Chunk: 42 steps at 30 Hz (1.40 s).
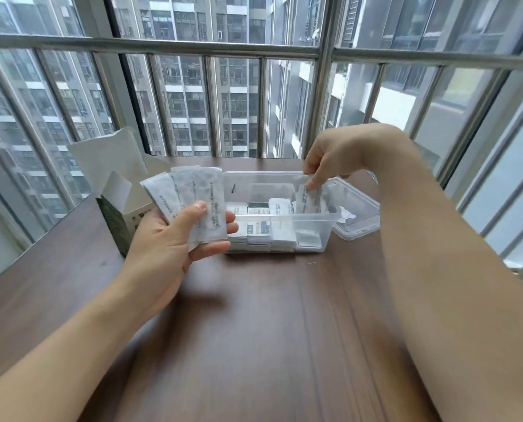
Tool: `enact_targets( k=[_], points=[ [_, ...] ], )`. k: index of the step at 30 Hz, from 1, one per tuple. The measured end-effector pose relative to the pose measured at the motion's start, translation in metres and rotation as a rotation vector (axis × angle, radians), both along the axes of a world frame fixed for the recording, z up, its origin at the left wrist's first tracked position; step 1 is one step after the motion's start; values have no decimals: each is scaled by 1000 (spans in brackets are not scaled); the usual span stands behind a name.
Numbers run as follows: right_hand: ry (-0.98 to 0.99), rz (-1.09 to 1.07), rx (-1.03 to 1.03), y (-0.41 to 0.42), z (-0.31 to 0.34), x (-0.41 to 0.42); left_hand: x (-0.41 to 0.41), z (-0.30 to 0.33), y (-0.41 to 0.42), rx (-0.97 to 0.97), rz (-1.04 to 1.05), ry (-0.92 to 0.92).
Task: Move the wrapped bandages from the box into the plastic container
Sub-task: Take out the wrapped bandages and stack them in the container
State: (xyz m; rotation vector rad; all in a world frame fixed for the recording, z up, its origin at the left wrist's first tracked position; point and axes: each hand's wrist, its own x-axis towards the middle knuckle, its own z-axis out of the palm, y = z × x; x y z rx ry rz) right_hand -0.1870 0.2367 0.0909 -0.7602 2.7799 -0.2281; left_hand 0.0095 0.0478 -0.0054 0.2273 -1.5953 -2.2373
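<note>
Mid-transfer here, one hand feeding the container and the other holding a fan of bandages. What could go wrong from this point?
1. The left hand holds its fanned bandages in a loose grip, thumb on top; one could slide out onto the table.
2. The right hand pinches a bandage at the container's right end, close to the wall; it might catch on the rim or land outside by the lid.
3. The open box stands right behind the left hand and could get knocked over.

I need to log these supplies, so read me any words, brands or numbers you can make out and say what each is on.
None can be read.
Wrapped bandages fanned in the left hand: grey print, blurred.
Packets in the plastic container: print too small.
Green box: markings too small.
</note>
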Motion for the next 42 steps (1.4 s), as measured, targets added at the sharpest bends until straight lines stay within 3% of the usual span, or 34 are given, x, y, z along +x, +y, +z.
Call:
enact_targets(
  k=[6,21,35,42],
  points=[
    [50,5,224,-17,-7,2,0,0,0,-17,-4,9],
    [-3,-30,518,-41,-29,-8,0,-2,1,-16,-11,-2],
    [-80,13,347,-32,-17,11,1,-2,3,-11,-28,-8],
    [-43,-13,427,-44,-22,8,1,-1,2,-2,-29,-3]
  ],
)
